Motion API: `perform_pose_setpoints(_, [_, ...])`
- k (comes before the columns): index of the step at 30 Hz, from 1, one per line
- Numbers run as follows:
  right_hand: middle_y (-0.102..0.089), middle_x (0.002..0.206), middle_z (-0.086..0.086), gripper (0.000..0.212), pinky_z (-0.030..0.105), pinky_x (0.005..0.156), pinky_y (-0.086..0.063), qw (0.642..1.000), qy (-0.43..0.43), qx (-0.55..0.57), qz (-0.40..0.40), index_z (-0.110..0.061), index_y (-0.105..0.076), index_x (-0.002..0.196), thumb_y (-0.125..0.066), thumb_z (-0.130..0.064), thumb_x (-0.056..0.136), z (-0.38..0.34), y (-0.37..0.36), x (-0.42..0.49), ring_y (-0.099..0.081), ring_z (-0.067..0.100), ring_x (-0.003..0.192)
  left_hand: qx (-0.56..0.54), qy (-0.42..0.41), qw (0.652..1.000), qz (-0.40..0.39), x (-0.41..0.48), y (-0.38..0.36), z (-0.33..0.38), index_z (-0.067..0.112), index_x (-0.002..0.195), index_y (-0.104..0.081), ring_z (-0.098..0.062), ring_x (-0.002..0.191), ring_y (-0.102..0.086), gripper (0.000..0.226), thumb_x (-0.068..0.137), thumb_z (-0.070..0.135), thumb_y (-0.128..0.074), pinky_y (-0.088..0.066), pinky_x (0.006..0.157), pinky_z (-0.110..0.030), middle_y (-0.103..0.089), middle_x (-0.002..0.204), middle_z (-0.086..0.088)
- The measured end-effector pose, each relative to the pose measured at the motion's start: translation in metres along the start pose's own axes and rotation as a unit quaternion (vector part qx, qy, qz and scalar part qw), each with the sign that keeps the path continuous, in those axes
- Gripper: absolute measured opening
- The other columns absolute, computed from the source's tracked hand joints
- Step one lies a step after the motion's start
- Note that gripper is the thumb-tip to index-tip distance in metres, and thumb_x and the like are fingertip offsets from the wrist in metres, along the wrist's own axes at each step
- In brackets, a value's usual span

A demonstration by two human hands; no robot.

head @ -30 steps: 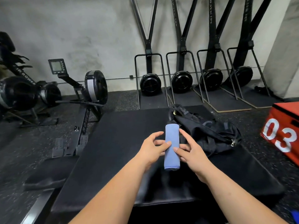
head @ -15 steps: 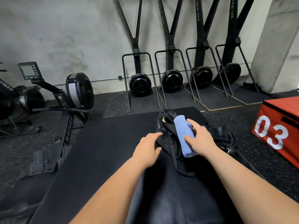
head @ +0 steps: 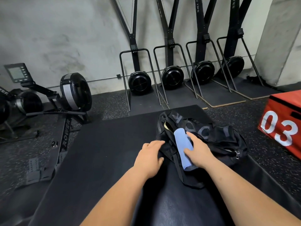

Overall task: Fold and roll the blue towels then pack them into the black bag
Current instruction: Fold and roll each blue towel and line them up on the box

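1. Forearms nearest: both of yours reach forward over the black bench, bare as far as you can see them.
2. Your left hand lies palm down with its grip slack. The fingers are nearly straight, their tips touch the left edge of the black bag, and they close round nothing.
3. Your right hand has its grip clamped on the rolled blue towel, thumb on the near side and fingers wrapped over the far side.
4. The towel is a tight roll, tilted. Its far end sits at the bag's open mouth, and its near end sticks out below your palm, just above a loose strap.
5. The bag lies slumped on the far right part of the bench, with a zip pull hanging at its right side.
6. Further right, a red box marked "03" in white sits on the speckled floor.
7. To the left, a rowing machine stands beside the bench, its monitor raised on an arm.
8. Farthest off, four upright machines with black flywheels stand in a row against the grey wall.
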State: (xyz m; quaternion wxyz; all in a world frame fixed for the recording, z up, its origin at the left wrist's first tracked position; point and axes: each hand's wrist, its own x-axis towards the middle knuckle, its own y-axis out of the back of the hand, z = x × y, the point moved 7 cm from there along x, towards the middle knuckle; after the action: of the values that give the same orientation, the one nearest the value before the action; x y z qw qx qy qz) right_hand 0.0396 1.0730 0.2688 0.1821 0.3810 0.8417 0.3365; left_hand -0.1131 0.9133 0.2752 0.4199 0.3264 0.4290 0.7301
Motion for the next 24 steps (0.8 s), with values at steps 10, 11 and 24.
perform_pose_setpoints(10, [-0.052,0.149,0.005,0.07,0.023,0.103,-0.032,0.989,0.127,0.07,0.022,-0.031,-0.037,0.16,-0.065,-0.019,0.097,-0.131,-0.063,0.009,-0.049,0.023,0.137,-0.011,0.073,0.996,0.049,-0.033,0.056,-0.081,0.034,0.161,-0.032,-0.018,0.144,-0.035,0.065,0.102,0.032,-0.06,-0.04,0.115,-0.036,-0.036,0.163,0.016])
perform_pose_setpoints(11, [-0.053,0.146,0.007,0.069,0.021,0.099,-0.032,0.989,0.124,0.073,0.014,-0.033,-0.039,0.159,-0.065,-0.02,0.097,-0.143,-0.077,0.013,-0.051,0.024,0.134,-0.009,0.084,0.995,0.054,-0.039,0.065,-0.095,0.035,0.161,-0.032,-0.018,0.144,-0.035,0.065,0.102,0.032,-0.06,-0.04,0.115,-0.037,-0.036,0.163,0.016])
perform_pose_setpoints(24, [-0.059,0.128,0.0,0.044,0.032,0.096,-0.045,0.982,0.118,0.125,-0.075,-0.042,-0.059,0.137,-0.063,-0.022,0.098,-0.265,-0.255,0.067,-0.059,0.019,0.111,0.018,0.232,0.967,0.101,-0.09,0.121,-0.295,0.031,0.162,-0.032,-0.024,0.145,-0.037,0.065,0.103,0.034,-0.06,-0.037,0.116,-0.039,-0.036,0.165,0.01])
